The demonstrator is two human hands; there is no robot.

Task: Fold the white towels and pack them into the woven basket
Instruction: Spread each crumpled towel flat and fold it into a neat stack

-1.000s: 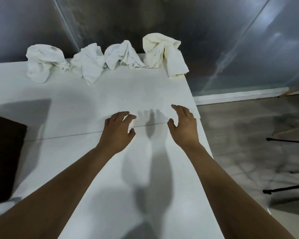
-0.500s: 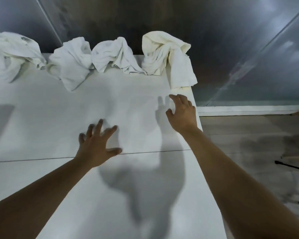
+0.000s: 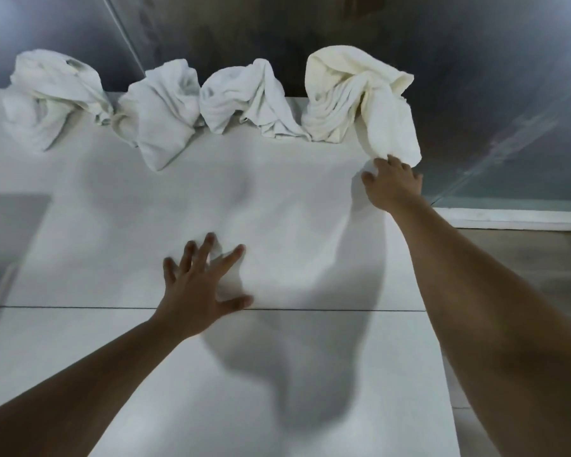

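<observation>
Towels, four crumpled white terry bundles, sat along the white table's (image 3: pixel 80 245) far edge. The right hand (image 3: pixel 393 186) had reached forward from mid-table and pinched the cream-white rightmost towel's (image 3: pixel 353 94) hanging corner; the left hand (image 3: pixel 201 285) lay spread flat. Folding could begin; no basket showed.

White table (image 3: pixel 119 351) crossed side to side by a thin dark seam (image 3: pixel 327 310). Behind its far edge, a grey metal wall (image 3: pixel 459 34) with a slanting panel joint (image 3: pixel 126 41). Past the right edge, brownish floor (image 3: pixel 534 258) and a pale skirting strip (image 3: pixel 508 219) at the wall's foot.
</observation>
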